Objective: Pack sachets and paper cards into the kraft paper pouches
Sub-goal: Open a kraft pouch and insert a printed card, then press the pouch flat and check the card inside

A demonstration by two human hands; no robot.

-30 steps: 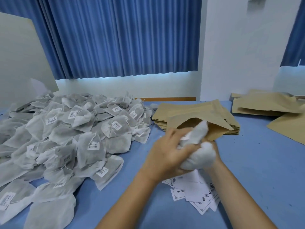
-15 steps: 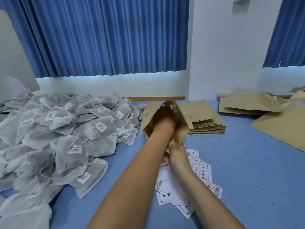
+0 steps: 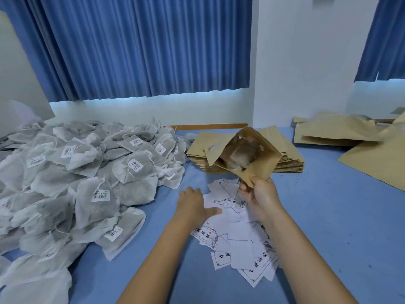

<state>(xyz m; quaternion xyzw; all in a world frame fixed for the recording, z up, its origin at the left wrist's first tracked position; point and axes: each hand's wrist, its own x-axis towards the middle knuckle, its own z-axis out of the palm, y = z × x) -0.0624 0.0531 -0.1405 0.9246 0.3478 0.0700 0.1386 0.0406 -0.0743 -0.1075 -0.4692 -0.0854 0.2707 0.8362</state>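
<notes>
My right hand [image 3: 259, 194] grips the lower edge of an open kraft paper pouch [image 3: 265, 164], held tilted above the table with its mouth toward me. Sachets [image 3: 243, 153] show inside the pouch. My left hand [image 3: 194, 205] lies palm down with fingers spread on the scattered white paper cards [image 3: 238, 240], its thumb touching one card. A big heap of white sachets [image 3: 83, 178] with barcode labels covers the table's left side.
A stack of flat kraft pouches [image 3: 289, 161] lies behind the held pouch. More kraft pouches [image 3: 335, 132] lie at the far right and right edge. The table [image 3: 328, 216] is blue. Blue curtains and a white wall stand behind.
My left hand has come out of the pouch and dropped onto the paper cards. The sachets it pushed in stay inside. My right hand still holds the pouch.
</notes>
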